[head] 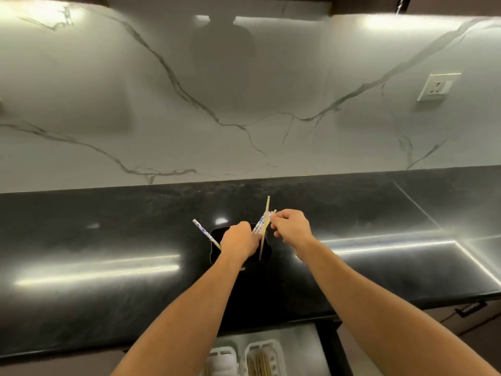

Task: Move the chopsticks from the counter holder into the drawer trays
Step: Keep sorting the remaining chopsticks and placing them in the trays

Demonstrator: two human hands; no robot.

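A black holder (214, 249) stands on the dark counter, mostly hidden behind my hands. My left hand (238, 241) is closed over its top, gripping several chopsticks. One blue-patterned chopstick (206, 234) juts out to the left of that hand. To the right, patterned and plain wooden chopsticks (264, 223) stick up out of the holder. My right hand (291, 226) pinches their upper ends. Below the counter edge an open drawer shows white trays (222, 358), and the right tray (259, 362) holds several wooden chopsticks.
The glossy black counter (108, 256) runs the full width, backed by a veined white marble wall. A wall socket (437, 86) sits at upper right. A drawer handle (470, 308) shows at the lower right under the counter.
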